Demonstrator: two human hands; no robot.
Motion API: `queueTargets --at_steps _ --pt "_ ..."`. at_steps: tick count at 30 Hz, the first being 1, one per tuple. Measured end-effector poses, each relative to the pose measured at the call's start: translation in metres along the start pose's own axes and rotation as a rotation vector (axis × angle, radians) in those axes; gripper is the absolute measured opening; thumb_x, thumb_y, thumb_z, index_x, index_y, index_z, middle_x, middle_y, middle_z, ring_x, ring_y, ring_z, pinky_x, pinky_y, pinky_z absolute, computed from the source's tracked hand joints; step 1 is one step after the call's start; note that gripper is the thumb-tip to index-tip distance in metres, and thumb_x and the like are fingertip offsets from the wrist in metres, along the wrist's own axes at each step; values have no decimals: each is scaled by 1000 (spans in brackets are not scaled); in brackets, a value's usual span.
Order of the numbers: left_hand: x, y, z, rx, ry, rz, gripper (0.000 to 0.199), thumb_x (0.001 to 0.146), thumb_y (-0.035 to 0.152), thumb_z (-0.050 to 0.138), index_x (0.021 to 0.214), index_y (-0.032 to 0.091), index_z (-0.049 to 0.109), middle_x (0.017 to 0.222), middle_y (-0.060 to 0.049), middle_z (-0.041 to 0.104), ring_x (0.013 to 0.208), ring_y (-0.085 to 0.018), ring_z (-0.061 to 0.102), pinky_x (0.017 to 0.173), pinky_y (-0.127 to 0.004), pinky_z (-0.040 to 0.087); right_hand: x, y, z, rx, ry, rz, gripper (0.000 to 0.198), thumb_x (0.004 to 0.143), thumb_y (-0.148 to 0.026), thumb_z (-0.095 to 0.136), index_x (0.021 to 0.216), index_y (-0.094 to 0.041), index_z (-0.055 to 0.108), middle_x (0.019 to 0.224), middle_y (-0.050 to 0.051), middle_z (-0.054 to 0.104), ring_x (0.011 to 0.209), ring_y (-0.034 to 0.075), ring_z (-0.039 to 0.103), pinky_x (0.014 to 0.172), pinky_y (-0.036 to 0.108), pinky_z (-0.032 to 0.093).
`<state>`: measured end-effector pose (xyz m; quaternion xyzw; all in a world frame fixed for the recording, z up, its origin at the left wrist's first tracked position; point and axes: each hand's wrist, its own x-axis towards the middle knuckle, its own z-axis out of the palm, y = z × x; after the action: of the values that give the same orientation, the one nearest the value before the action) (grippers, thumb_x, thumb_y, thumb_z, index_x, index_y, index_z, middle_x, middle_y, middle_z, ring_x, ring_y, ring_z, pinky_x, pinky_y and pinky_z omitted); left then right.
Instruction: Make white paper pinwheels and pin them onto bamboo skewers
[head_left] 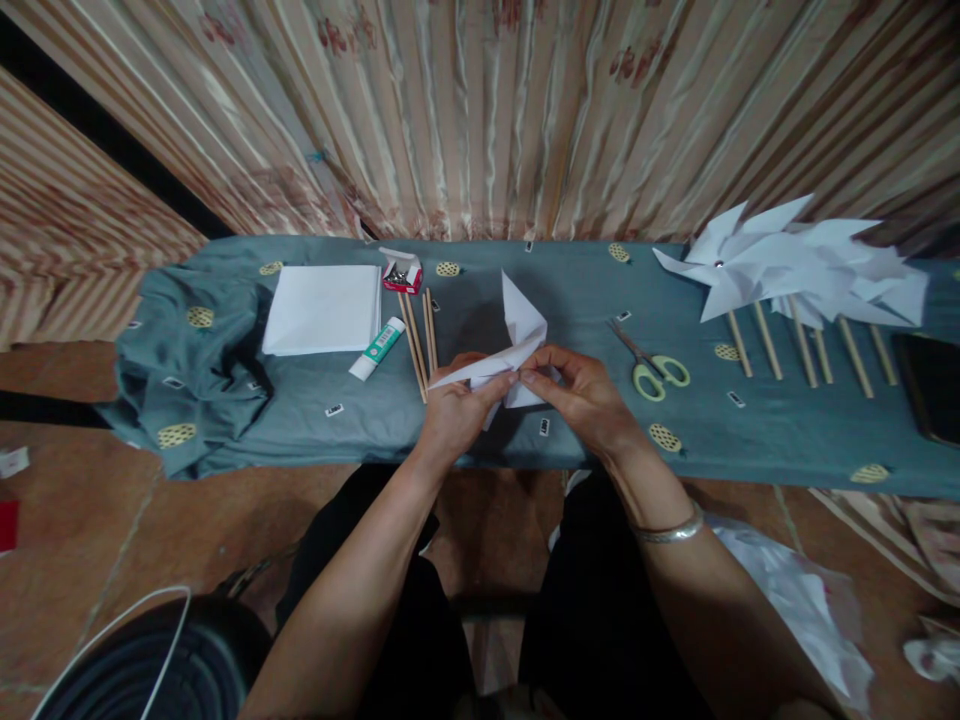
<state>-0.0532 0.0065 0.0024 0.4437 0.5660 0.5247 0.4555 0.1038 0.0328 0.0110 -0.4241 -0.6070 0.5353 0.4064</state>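
Observation:
A white paper pinwheel [525, 325] with folded, pointed blades is held over the table's front edge. My left hand [459, 405] is closed on its left side, the thumb pressed near the middle. From the right, my right hand [574, 385] pinches the paper close to the centre, thumb and forefinger together. Whether a pin sits between the fingertips is too small to tell. Left of the hands lie several thin wooden sticks [415, 345], a green and white glue stick [377, 348] and an open red box of small metal pins [402, 271]. Scissors with green handles [651, 370] lie to the right.
A stack of white paper [322, 310] lies on the left of the cloth-covered table [585, 290]. Finished pinwheels on sticks [810, 265] are piled at the far right, beside a dark phone [930, 385]. A curtain [480, 120] hangs behind.

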Motion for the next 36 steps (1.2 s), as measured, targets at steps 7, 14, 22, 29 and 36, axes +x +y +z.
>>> queueTargets --at_steps 7,14,22,29,36 --pt "1 0 0 -26 1 0 19 66 33 76 75 16 73 75 -3 71 71 -17 63 67 -28 47 1 -2 4 -87 60 -66 10 78 -30 65 74 -21 64 72 -2 62 71 14 54 69 28 43" --pt "-1 4 -3 -17 -26 34 14 71 31 74 76 18 74 75 -2 71 74 -17 63 71 -27 48 -2 -3 7 -208 143 -127 9 80 -31 65 78 -22 65 78 0 69 75 18 61 75 32 45" --pt "3 -1 1 -113 2 -62 26 69 36 77 86 17 75 84 -3 74 78 -17 65 75 -29 50 -7 -3 16 -407 242 -220 10 86 -32 62 95 -26 64 112 6 70 109 27 61 111 55 24" --pt "1 12 5 -209 39 -107 24 67 31 78 86 16 77 91 -5 77 87 -21 70 83 -33 53 -11 -15 8 -519 405 -341 44 84 -37 68 125 -28 53 149 12 44 140 30 38 117 57 20" --pt "0 3 6 -149 -49 -148 27 65 33 79 86 16 77 90 -6 77 86 -22 71 84 -35 54 3 -12 -28 -345 111 -121 67 68 -45 82 125 -19 59 113 12 71 108 31 66 97 51 49"
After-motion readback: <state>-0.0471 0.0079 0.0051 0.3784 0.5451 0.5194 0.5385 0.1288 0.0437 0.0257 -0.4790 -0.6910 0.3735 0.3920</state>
